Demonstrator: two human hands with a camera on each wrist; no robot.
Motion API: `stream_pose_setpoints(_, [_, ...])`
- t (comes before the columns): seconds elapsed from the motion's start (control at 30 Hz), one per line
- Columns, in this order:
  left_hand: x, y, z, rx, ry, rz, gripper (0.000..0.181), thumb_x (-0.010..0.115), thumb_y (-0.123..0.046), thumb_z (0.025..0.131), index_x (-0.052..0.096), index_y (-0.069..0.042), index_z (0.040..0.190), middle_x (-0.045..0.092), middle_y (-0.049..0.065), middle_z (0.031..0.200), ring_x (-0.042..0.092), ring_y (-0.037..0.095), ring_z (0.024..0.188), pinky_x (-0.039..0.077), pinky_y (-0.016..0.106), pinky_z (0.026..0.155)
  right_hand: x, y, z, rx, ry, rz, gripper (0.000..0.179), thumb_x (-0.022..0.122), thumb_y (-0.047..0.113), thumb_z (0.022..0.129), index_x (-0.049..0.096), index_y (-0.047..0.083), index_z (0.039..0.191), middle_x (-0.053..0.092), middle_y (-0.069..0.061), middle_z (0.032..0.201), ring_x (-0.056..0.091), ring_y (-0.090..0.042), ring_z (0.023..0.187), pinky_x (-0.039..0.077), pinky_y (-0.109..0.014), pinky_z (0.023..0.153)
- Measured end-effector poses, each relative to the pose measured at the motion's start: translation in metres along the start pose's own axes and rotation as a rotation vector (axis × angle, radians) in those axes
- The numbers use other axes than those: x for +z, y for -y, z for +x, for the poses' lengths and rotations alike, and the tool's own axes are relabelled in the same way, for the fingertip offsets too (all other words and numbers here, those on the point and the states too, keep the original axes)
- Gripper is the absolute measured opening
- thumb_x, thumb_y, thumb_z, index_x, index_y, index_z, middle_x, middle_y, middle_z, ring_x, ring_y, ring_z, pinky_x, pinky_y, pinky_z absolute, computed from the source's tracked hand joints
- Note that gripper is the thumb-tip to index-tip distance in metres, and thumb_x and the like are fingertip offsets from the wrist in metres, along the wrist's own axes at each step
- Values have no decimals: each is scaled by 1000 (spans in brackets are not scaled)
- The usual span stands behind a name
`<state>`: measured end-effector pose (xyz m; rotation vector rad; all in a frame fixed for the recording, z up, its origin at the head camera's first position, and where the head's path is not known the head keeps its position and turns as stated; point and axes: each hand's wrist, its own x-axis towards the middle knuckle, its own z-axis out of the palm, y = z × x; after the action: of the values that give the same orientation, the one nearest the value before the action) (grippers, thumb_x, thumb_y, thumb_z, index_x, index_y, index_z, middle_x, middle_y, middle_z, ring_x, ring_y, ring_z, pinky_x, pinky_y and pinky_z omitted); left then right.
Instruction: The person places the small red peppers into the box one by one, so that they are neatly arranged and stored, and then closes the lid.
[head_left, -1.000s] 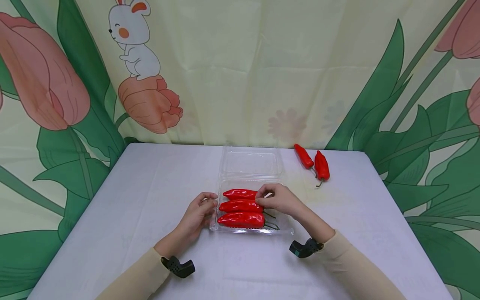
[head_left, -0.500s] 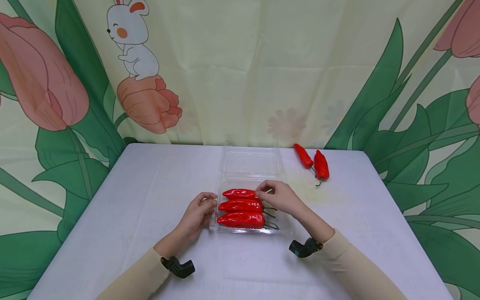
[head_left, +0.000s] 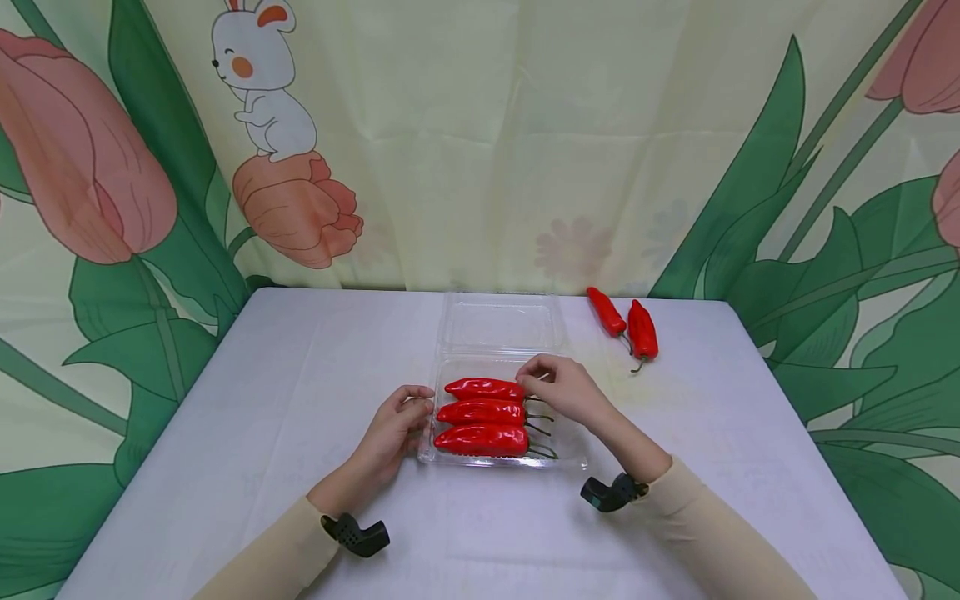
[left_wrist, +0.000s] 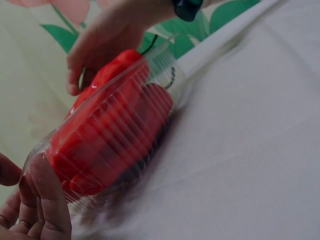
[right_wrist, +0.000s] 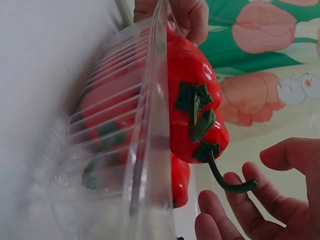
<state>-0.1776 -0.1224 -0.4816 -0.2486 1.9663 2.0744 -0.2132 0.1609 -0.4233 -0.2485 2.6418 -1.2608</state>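
Note:
Red chili peppers [head_left: 482, 440] lie side by side in a clear plastic clamshell box [head_left: 442, 461], green stems toward the right. Through the box's ribbed wall, the right wrist view shows more red peppers [right_wrist: 112, 105] lower down. My left hand [head_left: 393, 429] holds the box's left end, thumb at the rim and fingers against the outer wall. My right hand [head_left: 564, 387] hovers by the stem end of the farthest pepper [head_left: 483, 389], holding nothing. In the right wrist view, its thumb and fingers are spread apart near a curved green stem [right_wrist: 225, 182].
The box's lid [head_left: 502, 325] lies folded back toward the table's far edge. Two loose red peppers [head_left: 642, 329] rest at the back right of the white-covered table [head_left: 300, 367]. Behind hangs a curtain [head_left: 450, 167] printed with tulips and a rabbit.
My right hand has let go of the farthest pepper and drawn slightly up and to the right, uncovering its stem end. My left hand has stayed at the box.

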Motion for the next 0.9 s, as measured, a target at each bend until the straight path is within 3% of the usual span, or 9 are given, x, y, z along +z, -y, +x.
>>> stream_pose_setpoints(0.3, [0, 1, 1, 5, 8, -13, 35, 61, -14, 98, 51, -8, 131, 61, 0, 90, 50, 15, 74, 48, 22, 58, -10, -2, 3, 21, -29, 1, 24, 68, 25, 97, 71, 9, 114, 74, -9, 103, 69, -28, 95, 58, -31, 76])
stream_pose_setpoints(0.63, [0, 2, 1, 7, 11, -7, 37, 62, -14, 98, 51, -7, 132, 61, 0, 90, 50, 15, 75, 49, 22, 59, -23, -5, 13, 46, -97, -12, 24, 67, 26, 98, 71, 9, 115, 74, -11, 106, 66, -24, 96, 58, -35, 83])
stream_pose_setpoints(0.9, [0, 2, 1, 9, 6, 3, 36, 62, -14, 97, 51, -8, 131, 61, -1, 88, 50, 15, 75, 48, 22, 59, -35, -12, 22, 40, -140, 13, 29, 67, 21, 98, 66, 6, 122, 72, -16, 114, 70, -32, 101, 59, -40, 89])
